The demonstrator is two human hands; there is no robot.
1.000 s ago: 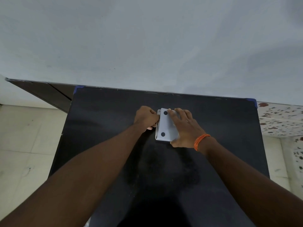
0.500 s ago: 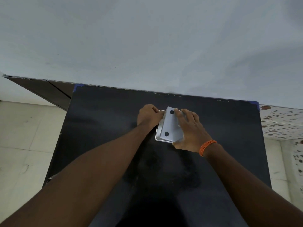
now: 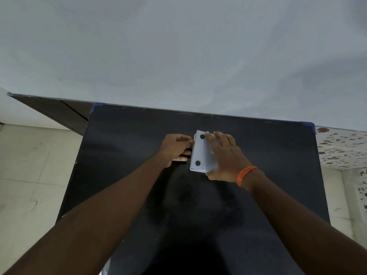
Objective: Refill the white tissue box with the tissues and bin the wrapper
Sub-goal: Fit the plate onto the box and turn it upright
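The white tissue box (image 3: 201, 153) lies upside down near the middle of the black table (image 3: 129, 155), its flat underside with two black round feet facing up. My right hand (image 3: 226, 155), with an orange band on the wrist, presses on top of the box and wraps its right side. My left hand (image 3: 175, 148) is against the box's left edge, fingers curled at the rim. No tissues or wrapper can be seen.
The table's far edge meets a pale grey wall (image 3: 178, 56), with blue tape on both far corners. Light tiled floor (image 3: 29, 175) lies to the left, speckled tiles (image 3: 345, 147) to the right. A dark panel (image 3: 59, 112) stands at the back left.
The box's underside panel was tilted up on its left side half a second ago and now sits flatter. My left hand has shifted slightly away to the box's left edge.
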